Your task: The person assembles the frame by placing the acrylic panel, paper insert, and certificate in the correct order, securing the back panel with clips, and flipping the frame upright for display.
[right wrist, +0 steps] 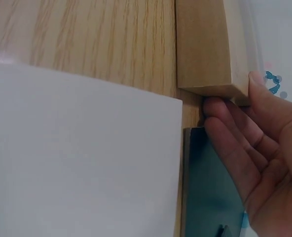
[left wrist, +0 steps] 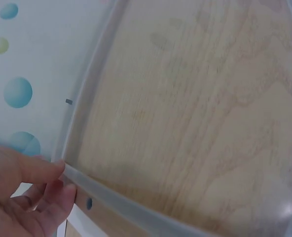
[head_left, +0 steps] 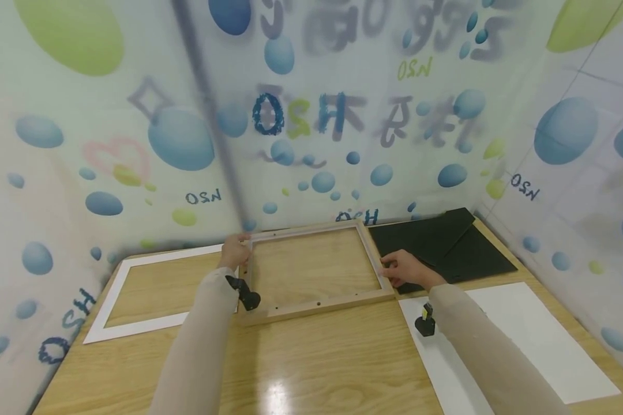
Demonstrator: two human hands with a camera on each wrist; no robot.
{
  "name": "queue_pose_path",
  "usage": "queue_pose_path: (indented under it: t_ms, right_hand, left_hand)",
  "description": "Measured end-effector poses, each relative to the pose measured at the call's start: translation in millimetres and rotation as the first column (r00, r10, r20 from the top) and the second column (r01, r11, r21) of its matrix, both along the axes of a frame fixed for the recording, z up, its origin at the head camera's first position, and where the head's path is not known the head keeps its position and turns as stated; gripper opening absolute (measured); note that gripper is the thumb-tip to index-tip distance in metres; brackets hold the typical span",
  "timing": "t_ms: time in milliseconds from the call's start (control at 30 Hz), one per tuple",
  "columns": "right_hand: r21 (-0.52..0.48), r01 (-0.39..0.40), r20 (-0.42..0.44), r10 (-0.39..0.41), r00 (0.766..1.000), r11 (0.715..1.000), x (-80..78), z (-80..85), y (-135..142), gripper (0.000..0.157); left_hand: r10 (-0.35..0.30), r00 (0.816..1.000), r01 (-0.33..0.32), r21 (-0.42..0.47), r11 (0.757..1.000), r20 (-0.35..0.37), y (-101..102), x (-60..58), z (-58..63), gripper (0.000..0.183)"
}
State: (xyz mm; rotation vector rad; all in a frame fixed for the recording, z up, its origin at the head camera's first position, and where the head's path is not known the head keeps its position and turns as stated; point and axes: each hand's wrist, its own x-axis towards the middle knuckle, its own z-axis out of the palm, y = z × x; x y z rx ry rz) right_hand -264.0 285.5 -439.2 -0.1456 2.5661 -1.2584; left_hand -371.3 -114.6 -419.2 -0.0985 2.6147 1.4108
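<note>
A light wooden picture frame (head_left: pixel 337 301) lies on the table, with a pale translucent edging along its inner side and wood grain showing through the middle. My left hand (head_left: pixel 235 252) holds its far left corner. In the left wrist view that hand (left wrist: pixel 27 192) pinches the corner between thumb and fingers, beside a dark hole in the wood. My right hand (head_left: pixel 407 270) grips the right side close to the near corner. Seen from the right wrist, thumb and fingers of this hand (right wrist: pixel 279 153) close around the end of the frame (right wrist: pixel 205 44), with fingertips partly hidden underneath.
Left of the frame lies a white mat border (head_left: pixel 145 325). A black backing board (head_left: pixel 477 259) with a stand flap is at the right, close to the frame. White sheet material (head_left: pixel 540 346) lies nearer, under my right forearm. A bubble-printed curtain (head_left: pixel 322 150) rises behind the table (head_left: pixel 322 369).
</note>
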Motion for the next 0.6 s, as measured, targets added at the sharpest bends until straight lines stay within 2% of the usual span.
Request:
queue_pose_path:
  t_ms: [167, 300, 533, 600]
  right_hand:
    - [0.004, 0.009, 0.011, -0.009, 1.000, 1.000, -1.1, -1.9, 0.8, 0.050]
    - [0.003, 0.010, 0.007, -0.010, 1.000, 1.000, -1.1, -1.9, 1.8, 0.049]
    - [-0.001, 0.005, 0.010, -0.005, 1.000, 1.000, -2.8, -2.6, 0.9, 0.050]
    - [-0.001, 0.009, 0.014, -0.009, 1.000, 1.000, -3.1, -2.5, 0.6, 0.051]
  left_hand:
    - [-0.020, 0.998, 0.017, -0.046, 0.999, -0.066, -2.3, 2.8, -2.5, 0.044]
    - [-0.029, 0.996, 0.025, -0.048, 0.999, -0.080, -3.2, 3.1, -3.7, 0.043]
    - [0.002, 0.993, -0.013, -0.101, 0.995, -0.114, -0.6, 8.8, -1.8, 0.043]
    - [0.005, 0.992, -0.018, -0.104, 0.994, -0.123, -1.8, 5.1, -7.7, 0.045]
